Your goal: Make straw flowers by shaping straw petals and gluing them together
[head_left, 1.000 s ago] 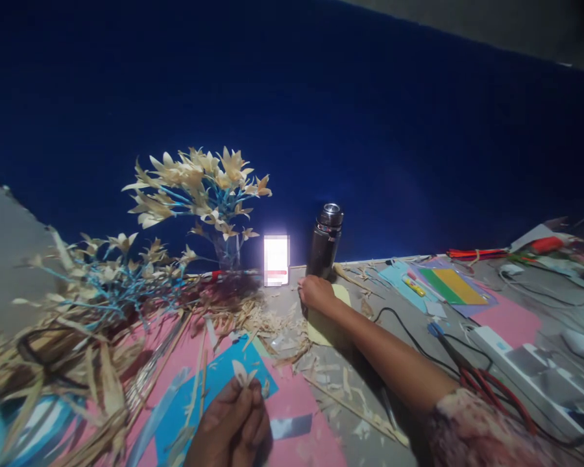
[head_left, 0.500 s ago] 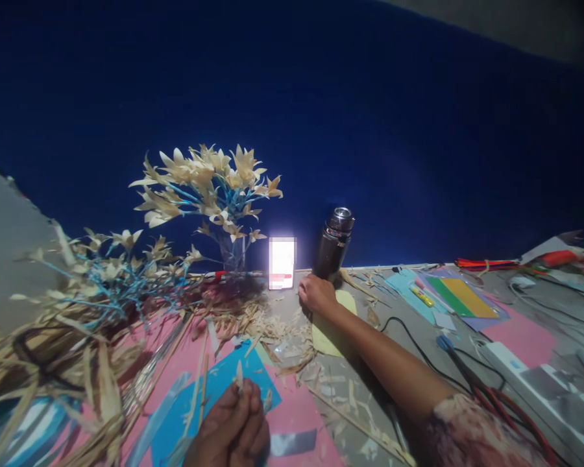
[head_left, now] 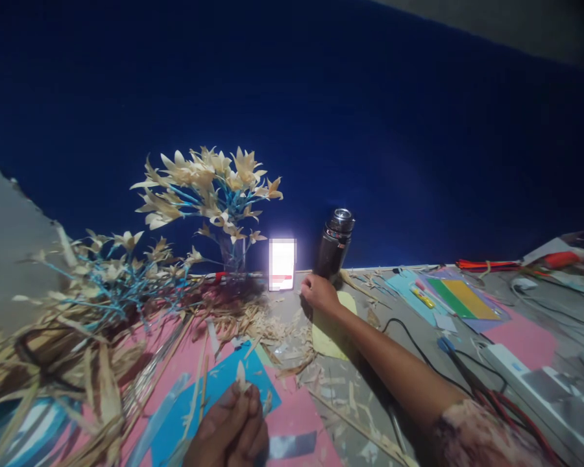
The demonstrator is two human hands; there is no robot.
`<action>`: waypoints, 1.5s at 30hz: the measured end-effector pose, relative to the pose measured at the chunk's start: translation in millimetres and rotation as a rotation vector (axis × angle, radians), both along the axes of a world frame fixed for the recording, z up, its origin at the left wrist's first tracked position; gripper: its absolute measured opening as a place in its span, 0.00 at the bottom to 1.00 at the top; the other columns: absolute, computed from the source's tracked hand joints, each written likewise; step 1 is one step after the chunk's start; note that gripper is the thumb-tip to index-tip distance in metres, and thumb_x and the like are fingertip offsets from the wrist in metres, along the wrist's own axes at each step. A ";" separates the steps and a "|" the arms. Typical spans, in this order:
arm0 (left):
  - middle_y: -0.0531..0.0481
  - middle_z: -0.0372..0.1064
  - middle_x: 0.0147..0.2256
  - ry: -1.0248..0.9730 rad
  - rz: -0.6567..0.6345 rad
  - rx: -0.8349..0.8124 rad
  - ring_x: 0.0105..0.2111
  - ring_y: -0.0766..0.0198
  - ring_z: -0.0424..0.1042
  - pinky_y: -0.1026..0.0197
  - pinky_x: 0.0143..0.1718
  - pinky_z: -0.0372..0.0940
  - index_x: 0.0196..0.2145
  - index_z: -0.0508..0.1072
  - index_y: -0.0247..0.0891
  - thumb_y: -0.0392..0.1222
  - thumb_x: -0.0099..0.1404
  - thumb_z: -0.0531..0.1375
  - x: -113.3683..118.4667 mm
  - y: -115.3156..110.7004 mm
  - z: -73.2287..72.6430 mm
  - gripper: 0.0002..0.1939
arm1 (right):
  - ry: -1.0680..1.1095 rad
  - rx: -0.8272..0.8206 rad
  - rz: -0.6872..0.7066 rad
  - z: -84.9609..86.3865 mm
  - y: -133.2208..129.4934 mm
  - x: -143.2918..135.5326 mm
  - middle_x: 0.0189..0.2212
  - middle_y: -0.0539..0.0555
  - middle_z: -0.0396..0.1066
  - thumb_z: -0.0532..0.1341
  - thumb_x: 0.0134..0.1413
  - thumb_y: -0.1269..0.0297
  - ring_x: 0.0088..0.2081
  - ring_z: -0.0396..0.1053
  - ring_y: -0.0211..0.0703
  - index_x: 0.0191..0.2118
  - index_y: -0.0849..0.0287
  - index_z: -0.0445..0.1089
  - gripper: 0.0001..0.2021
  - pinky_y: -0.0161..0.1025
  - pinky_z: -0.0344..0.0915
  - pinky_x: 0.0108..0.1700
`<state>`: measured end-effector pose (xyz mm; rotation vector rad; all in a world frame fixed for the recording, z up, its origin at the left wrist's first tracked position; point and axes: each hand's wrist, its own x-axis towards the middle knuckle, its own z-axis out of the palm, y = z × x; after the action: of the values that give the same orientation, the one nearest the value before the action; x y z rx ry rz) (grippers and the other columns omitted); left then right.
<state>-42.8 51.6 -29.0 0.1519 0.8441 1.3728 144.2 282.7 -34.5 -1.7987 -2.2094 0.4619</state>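
Note:
My left hand (head_left: 231, 421) is low in the view, its fingers pinched on a small pale petal (head_left: 241, 374) that points upward, above a blue sheet (head_left: 224, 376). My right hand (head_left: 318, 292) reaches far forward, its fingers curled, beside the base of a dark flask (head_left: 334, 243) and near a bright phone screen (head_left: 282, 259). Whatever its fingers may hold is hidden. A yellow sheet (head_left: 331, 337) lies partly under the right forearm. Cream flowers on blue stems (head_left: 214, 181) stand in a clear vase (head_left: 233, 253).
More pale flowers (head_left: 126, 279) and dry husks (head_left: 102, 389) fill the left side. Husk scraps (head_left: 260, 321) litter the middle. To the right are coloured sheets (head_left: 462, 298), a black cable (head_left: 403, 324), scissors (head_left: 467, 373) and a white power strip (head_left: 540, 402).
My right hand's fingers have shifted very slightly beside the flask. The petal in my left hand stands a little more upright and shows more of its surface.

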 end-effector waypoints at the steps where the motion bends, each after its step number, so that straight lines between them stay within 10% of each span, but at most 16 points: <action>1: 0.58 0.64 0.23 0.002 -0.006 0.002 0.16 0.79 0.50 0.70 0.16 0.50 0.26 0.71 0.34 0.44 0.42 0.81 0.5 1.0 -2.4 0.24 | 0.034 -0.020 -0.020 -0.9 0.3 2.7 0.52 0.58 0.73 0.63 0.69 0.59 0.48 0.75 0.49 0.55 0.61 0.71 0.15 0.50 0.76 0.48; 12: 0.56 0.65 0.25 0.021 0.053 -0.082 0.18 0.76 0.52 0.70 0.17 0.52 0.31 0.73 0.36 0.37 0.45 0.78 -2.1 0.1 -8.9 0.21 | 0.160 -0.152 0.021 -5.0 -8.6 4.1 0.51 0.58 0.73 0.63 0.69 0.59 0.46 0.76 0.48 0.56 0.61 0.71 0.16 0.49 0.76 0.46; 18: 0.56 0.63 0.24 0.039 0.024 -0.087 0.18 0.75 0.53 0.68 0.17 0.56 0.27 0.73 0.36 0.42 0.42 0.79 0.7 5.1 1.7 0.21 | -0.056 -0.047 0.022 2.2 -10.9 13.3 0.54 0.58 0.72 0.63 0.69 0.59 0.50 0.74 0.50 0.56 0.59 0.71 0.15 0.52 0.74 0.51; 26: 0.56 0.65 0.24 0.021 0.033 -0.081 0.18 0.76 0.52 0.69 0.17 0.54 0.29 0.74 0.35 0.42 0.42 0.80 -6.2 2.7 -24.5 0.22 | -0.345 -0.002 0.066 0.3 -7.2 -0.4 0.54 0.60 0.72 0.64 0.68 0.59 0.51 0.74 0.51 0.57 0.60 0.70 0.16 0.51 0.74 0.51; 36: 0.55 0.64 0.24 0.003 0.011 -0.193 0.19 0.73 0.57 0.67 0.20 0.60 0.28 0.72 0.35 0.37 0.42 0.79 2.1 -2.1 12.2 0.21 | -0.408 0.056 0.070 -2.1 -12.1 7.9 0.54 0.59 0.72 0.63 0.69 0.59 0.49 0.75 0.50 0.57 0.60 0.70 0.16 0.51 0.75 0.50; 45: 0.53 0.67 0.26 0.017 0.018 -0.216 0.21 0.70 0.64 0.67 0.20 0.62 0.32 0.71 0.37 0.33 0.48 0.75 0.6 -2.2 8.6 0.18 | -0.426 0.060 0.189 -0.7 -16.3 2.8 0.53 0.61 0.73 0.65 0.68 0.59 0.49 0.75 0.50 0.55 0.63 0.71 0.16 0.51 0.74 0.51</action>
<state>-42.2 49.4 -20.4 -0.0111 1.0041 1.2888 147.0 266.4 -35.2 -1.7966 -2.6560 0.0423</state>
